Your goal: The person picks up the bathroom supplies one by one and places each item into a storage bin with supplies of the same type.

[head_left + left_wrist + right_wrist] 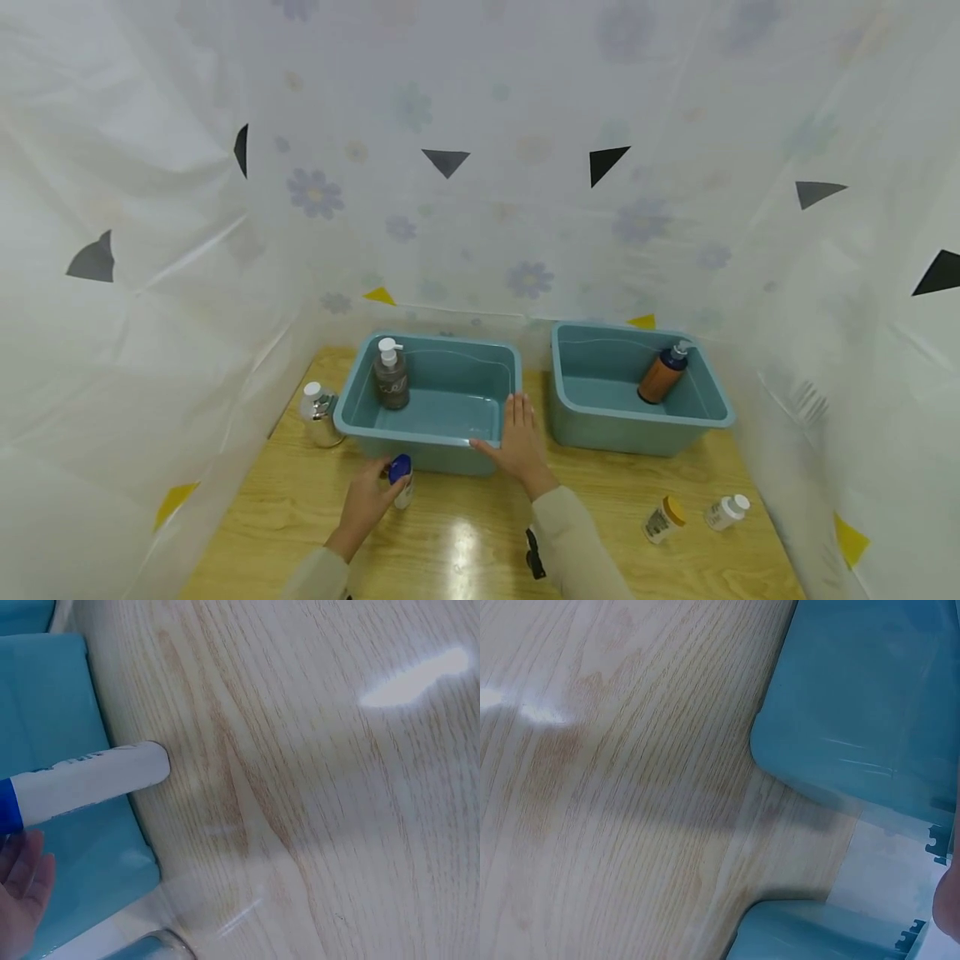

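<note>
My left hand (366,500) holds a small white bottle with a blue cap (400,468) by its cap end, in front of the left teal bin (442,456). In the left wrist view, the white bottle (94,784) crosses in front of the bin wall (52,697), its base by the wooden tabletop. My right hand (521,446) rests on that bin's front right corner, fingers straight along the rim and thumb spread. A grey pump bottle with a white top (392,385) stands inside the bin. Only a sliver of the right hand (949,900) shows in the right wrist view.
A second teal bin (622,432) to the right holds an orange-brown pump bottle (660,381). Left of the first bin stands a silver bottle (322,421). An orange-capped bottle (660,523) and a white-capped bottle (722,513) stand front right. Plastic sheeting surrounds the table.
</note>
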{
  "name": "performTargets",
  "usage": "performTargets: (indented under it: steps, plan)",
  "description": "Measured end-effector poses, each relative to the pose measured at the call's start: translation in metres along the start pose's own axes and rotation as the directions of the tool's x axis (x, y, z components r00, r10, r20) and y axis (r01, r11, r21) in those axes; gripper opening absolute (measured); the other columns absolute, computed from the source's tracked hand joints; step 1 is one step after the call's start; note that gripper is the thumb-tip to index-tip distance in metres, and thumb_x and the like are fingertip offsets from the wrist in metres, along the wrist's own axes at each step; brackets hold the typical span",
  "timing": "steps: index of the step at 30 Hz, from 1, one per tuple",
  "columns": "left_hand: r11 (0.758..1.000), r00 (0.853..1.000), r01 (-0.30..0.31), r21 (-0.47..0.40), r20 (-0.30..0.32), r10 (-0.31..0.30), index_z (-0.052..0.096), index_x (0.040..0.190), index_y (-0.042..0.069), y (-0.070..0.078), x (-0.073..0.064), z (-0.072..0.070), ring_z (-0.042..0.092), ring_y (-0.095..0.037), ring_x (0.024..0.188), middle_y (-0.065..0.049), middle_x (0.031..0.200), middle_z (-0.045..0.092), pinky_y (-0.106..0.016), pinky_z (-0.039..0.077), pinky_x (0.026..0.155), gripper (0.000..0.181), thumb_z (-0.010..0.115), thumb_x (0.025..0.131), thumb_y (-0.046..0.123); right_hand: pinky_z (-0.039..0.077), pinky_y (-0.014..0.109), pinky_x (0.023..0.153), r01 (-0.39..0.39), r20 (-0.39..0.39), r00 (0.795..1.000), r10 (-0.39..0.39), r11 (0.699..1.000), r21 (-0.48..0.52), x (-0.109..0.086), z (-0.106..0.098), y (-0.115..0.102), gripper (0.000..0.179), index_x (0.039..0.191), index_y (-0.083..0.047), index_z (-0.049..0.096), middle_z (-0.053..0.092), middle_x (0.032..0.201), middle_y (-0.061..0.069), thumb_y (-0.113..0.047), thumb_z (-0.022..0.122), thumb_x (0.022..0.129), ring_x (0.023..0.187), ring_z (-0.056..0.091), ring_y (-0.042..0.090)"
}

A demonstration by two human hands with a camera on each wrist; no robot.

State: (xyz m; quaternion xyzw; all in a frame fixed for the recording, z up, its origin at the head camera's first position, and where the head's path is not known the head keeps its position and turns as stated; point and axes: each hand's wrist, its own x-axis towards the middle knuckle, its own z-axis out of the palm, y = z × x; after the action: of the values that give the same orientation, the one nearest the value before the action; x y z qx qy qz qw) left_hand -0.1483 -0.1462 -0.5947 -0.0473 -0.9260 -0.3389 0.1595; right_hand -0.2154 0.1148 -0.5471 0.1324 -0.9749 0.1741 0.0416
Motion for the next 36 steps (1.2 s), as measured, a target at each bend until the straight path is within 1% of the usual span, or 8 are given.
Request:
performTargets:
  steps: [7,10,14,23,26,30,34,36]
  plan:
    - [0.999,0.998,-0.011,0.036,0.059,0.008,0.066,0.096,-0.002,0.0033,0.0025,-0.0070,0.061,-0.019,0.071,-0.009,0.082,0.066,-0.030,0.051,0.062,0.031,0.077,0.073,0.016,0.020,0.049,0.114,-0.002,0.012,1.000,0.002,1.000,0.008,0.0005,-0.0018,-0.0015,0.105,0.142,0.013,0.019,0.017,0.150,0.030,-0.063,0.056,0.078,0.141,0.014,0.042]
    - [0.999,0.997,-0.002,0.052,0.078,-0.002,0.066,0.097,-0.002,0.0025,0.0040,-0.0078,0.063,-0.020,0.072,-0.010,0.085,0.066,-0.031,0.051,0.063,0.031,0.076,0.073,0.015,0.019,0.049,0.115,-0.011,0.022,1.000,0.010,1.000,0.023,-0.0002,-0.0019,-0.0032,0.105,0.142,0.013,0.018,0.016,0.150,0.030,-0.062,0.056,0.079,0.141,0.013,0.042]
    - [0.999,0.998,-0.003,0.047,0.060,0.000,0.066,0.096,-0.002,0.0027,0.0046,-0.0055,0.062,-0.020,0.072,-0.011,0.084,0.066,-0.031,0.051,0.062,0.032,0.077,0.071,0.015,0.018,0.049,0.115,-0.013,0.032,0.999,0.012,1.000,0.028,-0.0002,-0.0023,-0.0031,0.105,0.143,0.012,0.017,0.014,0.151,0.029,-0.062,0.055,0.079,0.142,0.012,0.041]
    - [0.998,0.999,-0.050,0.045,0.003,0.050,0.065,0.094,-0.003,0.0021,0.0014,0.0008,0.060,-0.019,0.069,-0.010,0.080,0.064,-0.031,0.049,0.060,0.033,0.079,0.068,0.013,0.016,0.049,0.115,-0.015,0.035,0.999,0.014,0.999,0.029,0.0011,-0.0031,-0.0022,0.105,0.143,0.012,0.016,0.011,0.152,0.029,-0.063,0.055,0.080,0.142,0.009,0.041]
    - [0.998,0.999,-0.042,0.045,-0.005,0.042,0.065,0.094,-0.002,0.0030,0.0009,0.0007,0.060,-0.018,0.070,-0.009,0.080,0.064,-0.031,0.049,0.060,0.033,0.079,0.068,0.013,0.016,0.048,0.115,-0.014,0.040,0.999,0.013,0.999,0.038,0.0007,-0.0020,-0.0021,0.105,0.144,0.011,0.015,0.010,0.152,0.028,-0.064,0.053,0.081,0.143,0.007,0.040]
    - [0.998,0.999,-0.024,0.054,0.025,0.023,0.065,0.095,-0.002,0.0066,0.0024,-0.0021,0.061,-0.019,0.072,-0.010,0.082,0.064,-0.032,0.050,0.061,0.033,0.079,0.070,0.014,0.016,0.049,0.115,-0.013,0.031,0.999,0.011,0.999,0.048,0.0003,-0.0013,-0.0012,0.105,0.144,0.011,0.014,0.010,0.152,0.028,-0.063,0.053,0.081,0.143,0.007,0.040]
    - [0.998,0.997,-0.010,0.061,0.077,0.005,0.065,0.094,-0.003,0.0095,0.0046,-0.0050,0.062,-0.021,0.073,-0.011,0.082,0.065,-0.033,0.051,0.062,0.032,0.078,0.070,0.015,0.018,0.050,0.115,-0.011,0.018,1.000,0.010,0.999,0.037,0.0000,-0.0009,0.0000,0.104,0.144,0.011,0.015,0.011,0.152,0.028,-0.062,0.054,0.081,0.142,0.010,0.041]
    - [0.999,0.996,-0.019,0.050,0.090,0.014,0.064,0.091,-0.003,0.0091,0.0055,-0.0061,0.062,-0.023,0.072,-0.013,0.081,0.065,-0.034,0.051,0.061,0.031,0.078,0.071,0.016,0.018,0.049,0.115,-0.011,0.021,1.000,0.010,0.999,0.038,-0.0001,-0.0009,0.0004,0.104,0.144,0.011,0.016,0.012,0.152,0.028,-0.062,0.054,0.081,0.142,0.010,0.040]
